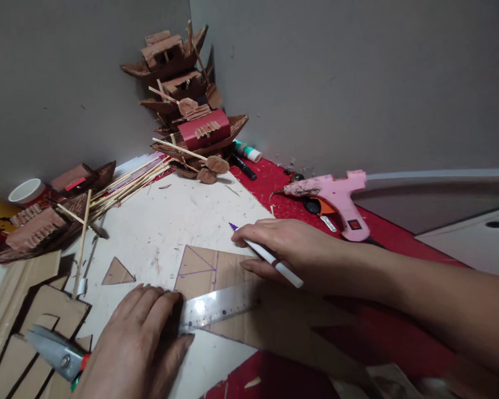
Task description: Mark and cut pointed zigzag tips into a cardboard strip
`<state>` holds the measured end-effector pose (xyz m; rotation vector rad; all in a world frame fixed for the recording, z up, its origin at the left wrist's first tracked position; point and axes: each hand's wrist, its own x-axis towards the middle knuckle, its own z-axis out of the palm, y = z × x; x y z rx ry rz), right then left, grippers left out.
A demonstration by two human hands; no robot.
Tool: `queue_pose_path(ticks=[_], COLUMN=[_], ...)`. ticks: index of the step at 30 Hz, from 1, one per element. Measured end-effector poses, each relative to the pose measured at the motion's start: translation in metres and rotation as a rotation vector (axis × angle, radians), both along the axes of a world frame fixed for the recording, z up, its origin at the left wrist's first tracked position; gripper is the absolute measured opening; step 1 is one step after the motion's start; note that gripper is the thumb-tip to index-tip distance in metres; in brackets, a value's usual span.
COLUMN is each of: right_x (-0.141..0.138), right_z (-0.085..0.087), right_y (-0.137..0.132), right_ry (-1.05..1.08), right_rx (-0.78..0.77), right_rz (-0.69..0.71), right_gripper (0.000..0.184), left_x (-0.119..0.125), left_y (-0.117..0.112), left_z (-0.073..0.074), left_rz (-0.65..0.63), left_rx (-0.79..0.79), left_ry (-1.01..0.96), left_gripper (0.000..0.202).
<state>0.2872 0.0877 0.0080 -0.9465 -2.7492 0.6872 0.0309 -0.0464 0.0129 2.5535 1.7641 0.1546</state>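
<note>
Cardboard sheet (216, 266) looks light, stiff; left hand (137, 338) presses the ruler (220, 307) flat, right hand (286, 249) grips a pen (270, 257).

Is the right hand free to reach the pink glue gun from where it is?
Probably yes: the right hand holds a pen, but the glue gun lies just beyond it, nothing between.

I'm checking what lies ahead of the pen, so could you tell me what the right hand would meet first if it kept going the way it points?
The right hand points left; the bundle of thin sticks likely comes first, though depth is unclear.
</note>
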Motion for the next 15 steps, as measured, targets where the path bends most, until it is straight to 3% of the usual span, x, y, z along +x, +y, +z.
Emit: queue_pose_path(ticks=[15], right_x=[-0.001], right_z=[0.001], right_y=[-0.001], right_ry=[-0.001], right_rx=[-0.011], right_rz=[-0.021], right_gripper=[0.026], left_x=[0.007], left_y=[0.001], left_z=[0.013], left_rz=[-0.083], left_rx=[-0.305], left_ry=[-0.33], left_gripper=[0.016])
